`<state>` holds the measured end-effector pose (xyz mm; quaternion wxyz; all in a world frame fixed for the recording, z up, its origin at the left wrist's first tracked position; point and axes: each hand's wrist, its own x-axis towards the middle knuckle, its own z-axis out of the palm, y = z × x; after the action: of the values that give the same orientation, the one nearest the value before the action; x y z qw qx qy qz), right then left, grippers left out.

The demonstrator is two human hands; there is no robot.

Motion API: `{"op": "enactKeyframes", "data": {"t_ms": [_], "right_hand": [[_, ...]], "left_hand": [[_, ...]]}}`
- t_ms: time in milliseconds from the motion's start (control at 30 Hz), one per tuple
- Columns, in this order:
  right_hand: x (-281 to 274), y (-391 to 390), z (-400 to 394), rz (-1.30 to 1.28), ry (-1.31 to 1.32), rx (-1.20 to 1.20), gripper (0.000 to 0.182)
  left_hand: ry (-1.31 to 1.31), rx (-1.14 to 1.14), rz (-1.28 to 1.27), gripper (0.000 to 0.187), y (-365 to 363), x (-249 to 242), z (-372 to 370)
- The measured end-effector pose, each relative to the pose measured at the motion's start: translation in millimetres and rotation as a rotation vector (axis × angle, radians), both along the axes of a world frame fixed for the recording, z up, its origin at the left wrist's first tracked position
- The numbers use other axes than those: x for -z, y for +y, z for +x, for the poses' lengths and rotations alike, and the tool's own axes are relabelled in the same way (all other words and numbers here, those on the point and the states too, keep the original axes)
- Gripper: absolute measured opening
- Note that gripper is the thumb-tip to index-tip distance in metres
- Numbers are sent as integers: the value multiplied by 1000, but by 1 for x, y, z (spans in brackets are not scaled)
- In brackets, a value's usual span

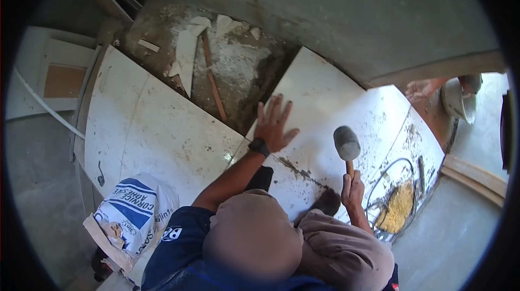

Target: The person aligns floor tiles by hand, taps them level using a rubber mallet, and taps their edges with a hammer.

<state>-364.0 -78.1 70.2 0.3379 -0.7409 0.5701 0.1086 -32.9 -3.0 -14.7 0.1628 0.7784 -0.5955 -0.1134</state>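
Note:
My left hand [275, 125] lies flat with spread fingers on a large white tile [319, 90], close to the tile's left edge. A dark watch [259, 147] is on that wrist. In my right hand [352, 189] is the wooden handle of a rubber mallet [347, 143]. Its dark grey head points away from me, over the tiled floor. Dirt marks the joint between the tiles, below my left hand.
Broken tile pieces [187, 55] and a brown wooden strip [213, 74] lie on the untiled patch. A cornice adhesive bag [132, 212] stands at lower left. Yellow material [398, 208] and thin black cable are at right. Wood planks [474, 177] lie at far right.

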Motion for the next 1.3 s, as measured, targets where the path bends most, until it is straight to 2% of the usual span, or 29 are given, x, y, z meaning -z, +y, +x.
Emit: {"op": "enactKeyframes", "data": {"t_ms": [67, 133, 167, 200, 300, 333, 400, 433, 467, 533, 567, 600, 667, 800, 867, 900, 1000, 1033, 1067, 1133, 1167, 1200, 1267, 1300], "right_hand": [[-6, 0, 5, -162, -430, -2, 32], [-1, -5, 17, -118, -393, -86, 33], [-10, -13, 35, 7, -59, -80, 33], [-11, -13, 33, 5, -57, -81, 33], [-6, -15, 42, -164, -406, -117, 37], [-8, -10, 43, -150, -401, -111, 37], [-6, -25, 62, 37, -81, -168, 38], [-4, -30, 66, 18, -22, -253, 38], [-5, -25, 62, 21, -27, -261, 38], [-1, -21, 59, -146, -421, -235, 37], [3, -17, 60, -133, -479, -227, 35], [6, -16, 59, -127, -488, -248, 35], [0, -23, 71, 5, -21, -332, 33], [7, -18, 58, -165, -558, -296, 32], [16, -23, 57, -105, -409, -340, 32], [11, -29, 67, -90, -136, -387, 33], [2, -38, 69, -102, -453, -234, 29], [-8, -35, 77, -89, -569, -149, 29], [1, -36, 75, -80, -550, -158, 29], [23, -49, 80, -225, -544, -299, 37], [25, -65, 80, -192, -236, -443, 40], [25, -69, 86, -210, -303, -423, 42], [5, -68, 99, -163, -508, -278, 42], [7, -65, 104, -207, -606, -277, 42]], "left_hand": [[-87, -92, -30, 89, -2, 4, 4], [-52, -106, -21, 89, 2, 0, -1], [-53, -149, -35, 88, -2, -2, 4], [-52, -150, -36, 88, 0, -3, 3], [-61, -236, 9, 87, 6, -6, 9], [-52, -240, 12, 87, 12, -8, 7], [-55, -246, -17, 87, 4, -9, 10], [-74, -235, 9, 88, 3, -7, 10], [-94, -227, 43, 88, 7, -6, 10], [-99, -242, 14, 89, 4, -3, 15], [-75, -234, 0, 91, 10, -2, 11], [-82, -256, 1, 91, 12, 0, 8], [-49, -267, 19, 92, 8, 1, 10], [-38, -280, 11, 94, 9, -1, 10], [-83, -309, -8, 95, 11, -5, 5], [-74, -270, 24, 96, 11, -6, 0], [30, -91, 106, 96, 21, 1, -37], [161, 35, 142, 96, 26, -10, -48], [183, 26, 146, 96, 26, -15, -52], [93, 171, 146, 97, 18, -15, -55], [63, 230, 141, 96, 15, -15, -56], [90, 263, 43, 93, 12, -1, -63], [48, 468, 96, 93, 4, -2, -64], [80, 516, 64, 92, 2, -5, -60]]}}
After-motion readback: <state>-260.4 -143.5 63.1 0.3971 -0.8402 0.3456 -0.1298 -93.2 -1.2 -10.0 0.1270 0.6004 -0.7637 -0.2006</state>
